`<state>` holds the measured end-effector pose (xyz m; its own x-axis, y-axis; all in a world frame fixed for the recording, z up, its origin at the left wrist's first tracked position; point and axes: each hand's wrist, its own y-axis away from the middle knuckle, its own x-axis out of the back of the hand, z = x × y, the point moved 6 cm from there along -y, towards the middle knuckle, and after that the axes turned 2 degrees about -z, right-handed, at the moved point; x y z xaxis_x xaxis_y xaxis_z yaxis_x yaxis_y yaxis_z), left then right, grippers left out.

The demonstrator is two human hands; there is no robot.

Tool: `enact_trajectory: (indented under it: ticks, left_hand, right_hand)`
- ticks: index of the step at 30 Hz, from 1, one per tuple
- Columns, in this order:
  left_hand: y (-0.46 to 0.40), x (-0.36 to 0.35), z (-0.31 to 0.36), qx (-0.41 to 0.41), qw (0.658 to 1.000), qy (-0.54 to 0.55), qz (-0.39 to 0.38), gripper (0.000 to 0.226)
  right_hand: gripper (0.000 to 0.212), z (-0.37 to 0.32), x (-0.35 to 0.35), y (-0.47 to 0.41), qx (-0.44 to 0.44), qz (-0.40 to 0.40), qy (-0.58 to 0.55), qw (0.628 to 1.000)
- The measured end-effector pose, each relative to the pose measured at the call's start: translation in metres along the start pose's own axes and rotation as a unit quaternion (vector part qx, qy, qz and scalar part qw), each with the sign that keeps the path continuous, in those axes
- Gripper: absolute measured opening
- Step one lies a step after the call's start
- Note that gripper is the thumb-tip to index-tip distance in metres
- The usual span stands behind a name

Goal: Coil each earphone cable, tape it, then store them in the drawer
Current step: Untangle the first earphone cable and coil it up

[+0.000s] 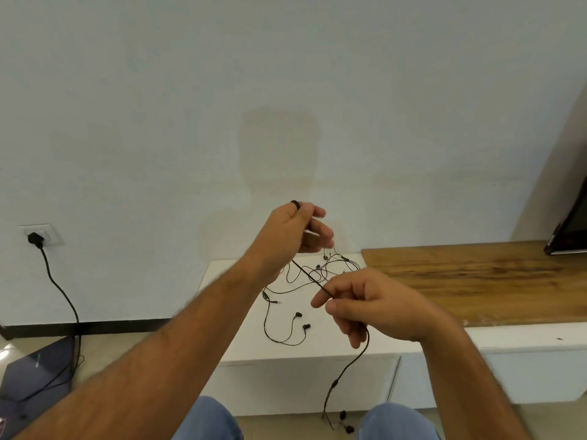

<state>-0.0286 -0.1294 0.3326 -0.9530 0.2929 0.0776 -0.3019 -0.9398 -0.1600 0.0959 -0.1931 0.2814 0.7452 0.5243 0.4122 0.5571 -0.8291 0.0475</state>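
A black earphone cable (309, 274) runs taut between my two hands above a low white cabinet (241, 350). My left hand (292, 231), raised and wearing a dark ring, grips one end of it. My right hand (374, 308), lower and nearer, pinches the cable between thumb and forefinger; the rest hangs down from it, with the earbuds (344, 420) dangling between my knees. Other black earphones (292, 328) lie loose and tangled on the cabinet top. I see no tape, and no open drawer.
A wooden shelf top (460, 277) adjoins the cabinet on the right, with a dark screen (571, 230) leaning at its far end. At left, a black plug and cord (57, 281) run from a wall socket down to a dark bag (35, 376) on the floor.
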Motion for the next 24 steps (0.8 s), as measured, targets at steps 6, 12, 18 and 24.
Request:
enact_trajectory:
  ticks: [6,12,18,24]
  left_hand:
    - [0.019,-0.027,-0.030,0.087,0.977,-0.138,-0.140,0.038]
    - [0.032,-0.045,-0.044,0.201,0.957,0.012,-0.207,0.047]
    - [0.038,-0.061,-0.039,0.209,0.926,0.132,-0.286,0.040]
    - [0.020,-0.053,-0.023,0.168,0.920,0.273,-0.227,0.030]
  right_hand:
    - [0.015,-0.017,0.033,0.008,0.114,0.246,0.063,0.960]
    - [0.005,0.002,0.049,0.007,0.143,0.346,-0.079,0.924]
    - [0.006,0.021,0.041,-0.007,0.153,0.268,-0.158,0.938]
    - [0.019,0.034,0.017,-0.023,0.093,0.183,-0.167,0.965]
